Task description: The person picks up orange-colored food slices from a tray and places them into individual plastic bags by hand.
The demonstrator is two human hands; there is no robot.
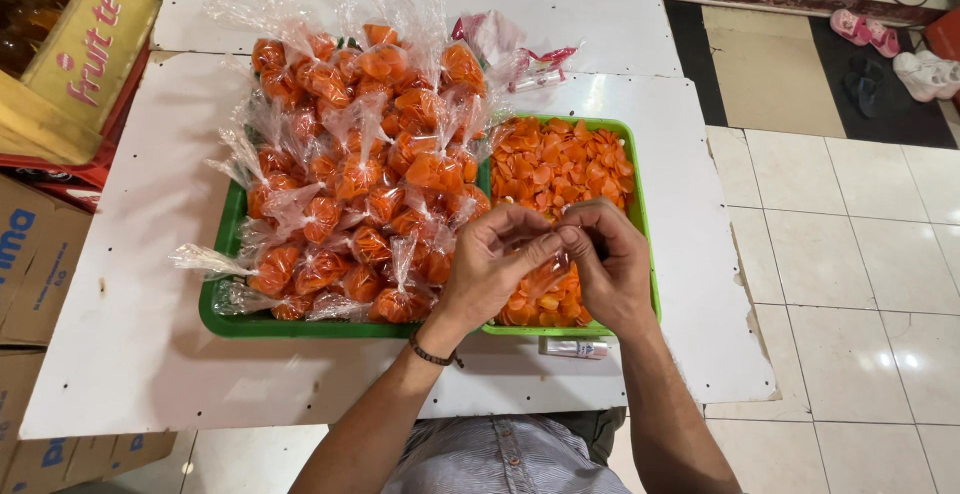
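1. Over the near edge of the right green tray [640,219]: left hand [490,264] and right hand [610,264], fingertips pinched together on the neck of a small clear bag of orange crackers [548,279]
2. Step in hand, by judgement: closing the bag's neck
3. Next move calls for a tight twist or tie, grip kept
4. Left green tray [225,304]: heaped filled bags [360,174]
5. Right tray: loose orange crackers [555,164]
6. White table [120,354]: small tube [577,349] at near edge

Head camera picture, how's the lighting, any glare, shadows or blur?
Head view: bright and even; glare spots on the floor tiles and glints on the clear bags; soft shadow on the white table below the green tray; hands sharp, edges slightly bent by the wide lens.
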